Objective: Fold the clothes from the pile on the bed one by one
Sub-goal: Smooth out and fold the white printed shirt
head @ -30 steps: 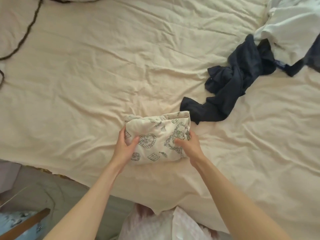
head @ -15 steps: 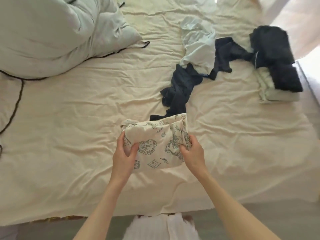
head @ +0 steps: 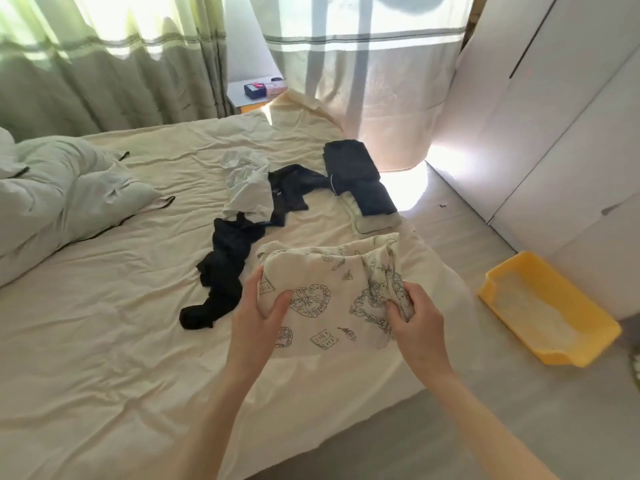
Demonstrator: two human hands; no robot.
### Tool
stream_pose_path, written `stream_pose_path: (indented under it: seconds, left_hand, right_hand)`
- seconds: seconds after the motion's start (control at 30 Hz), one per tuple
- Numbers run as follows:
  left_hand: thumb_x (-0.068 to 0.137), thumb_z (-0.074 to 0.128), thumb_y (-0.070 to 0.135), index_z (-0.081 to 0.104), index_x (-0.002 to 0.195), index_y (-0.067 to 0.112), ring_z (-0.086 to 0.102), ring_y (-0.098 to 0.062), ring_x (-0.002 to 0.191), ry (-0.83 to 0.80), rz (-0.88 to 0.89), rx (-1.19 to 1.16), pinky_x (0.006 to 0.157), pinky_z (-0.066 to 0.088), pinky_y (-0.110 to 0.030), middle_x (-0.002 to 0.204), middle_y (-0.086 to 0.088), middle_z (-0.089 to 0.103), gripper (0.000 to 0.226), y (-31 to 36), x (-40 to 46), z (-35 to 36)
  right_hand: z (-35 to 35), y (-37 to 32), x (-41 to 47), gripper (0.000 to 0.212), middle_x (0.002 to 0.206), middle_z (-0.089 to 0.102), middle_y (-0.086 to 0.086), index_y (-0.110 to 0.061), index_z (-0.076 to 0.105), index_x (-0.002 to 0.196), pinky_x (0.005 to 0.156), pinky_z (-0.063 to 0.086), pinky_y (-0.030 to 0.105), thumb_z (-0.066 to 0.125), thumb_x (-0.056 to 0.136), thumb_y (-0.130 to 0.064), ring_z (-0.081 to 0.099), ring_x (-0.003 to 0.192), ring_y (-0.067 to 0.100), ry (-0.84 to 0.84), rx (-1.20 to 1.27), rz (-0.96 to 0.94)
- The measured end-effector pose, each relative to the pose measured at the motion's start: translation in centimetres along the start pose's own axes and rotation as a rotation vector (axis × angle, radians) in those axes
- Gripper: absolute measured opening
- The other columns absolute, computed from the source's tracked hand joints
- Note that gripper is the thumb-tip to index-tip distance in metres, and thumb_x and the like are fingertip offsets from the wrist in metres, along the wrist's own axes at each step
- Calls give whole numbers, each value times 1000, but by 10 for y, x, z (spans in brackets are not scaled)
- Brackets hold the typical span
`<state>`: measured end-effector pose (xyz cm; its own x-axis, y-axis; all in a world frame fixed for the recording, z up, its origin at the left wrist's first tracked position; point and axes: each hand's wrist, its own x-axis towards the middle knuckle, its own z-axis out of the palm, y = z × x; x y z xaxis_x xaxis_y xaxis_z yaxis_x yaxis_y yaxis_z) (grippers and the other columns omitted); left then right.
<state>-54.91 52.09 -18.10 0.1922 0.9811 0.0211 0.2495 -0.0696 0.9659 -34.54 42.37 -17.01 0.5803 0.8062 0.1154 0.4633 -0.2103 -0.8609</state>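
Both hands grip the folded printed garment [head: 332,292] in the lower middle of the frame, lifted clear of the bed [head: 104,341]. The left hand [head: 254,318] pinches its left edge, thumb on top; the right hand [head: 417,322] is clenched on a bunched right edge. The bundle's long axis runs left to right between the two grips.

The likely next move, setting it on the stack [head: 363,188] of folded clothes, turns on one relation: the stack lies up and right of the bundle, just beyond its upper right corner, so the right hand is the nearer one and would lead. The stack's long axis runs up the frame, crosswise to the bundle, so a turn may be needed.

The unfolded pile [head: 242,216] lies up and left of the bundle, nearer the left hand
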Motion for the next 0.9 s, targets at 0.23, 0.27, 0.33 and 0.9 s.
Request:
stream_pose_path:
  seconds: [0.23,0.27,0.33,0.9]
  left_hand:
    - [86,63,33,39,115,60,63,2,86,-117,95,-24,60,51,-14,101,19,62,46,83,-19,149]
    - [86,63,33,38,110,66,63,4,84,-125,105,-16,58,50,-12,99,20,62,48,92,-19,167]
    - [86,63,32,38,112,64,64,0,85,-139,118,-11,59,49,-14,100,17,63,48,105,-14,203]
    - [87,62,36,39,128,42,67,-24,78,-227,77,-40,70,56,-49,92,-5,68,48,177,118,537]
  right_hand:
    - [-155,45,21,35,95,55,-23,-28,48,110,68,38,-1,60,88,-4,52,90,-16,214,73,-31]
    - [-171,51,27,37,95,54,-24,-30,46,111,68,38,-1,60,88,-4,52,91,-16,237,71,-31]
    - [-200,66,40,40,98,55,-26,-34,45,113,70,38,0,59,89,-6,52,94,-14,264,72,-24]
    - [-406,219,283,33,104,57,-9,-17,52,119,84,40,23,58,89,-5,53,98,11,342,-82,11]
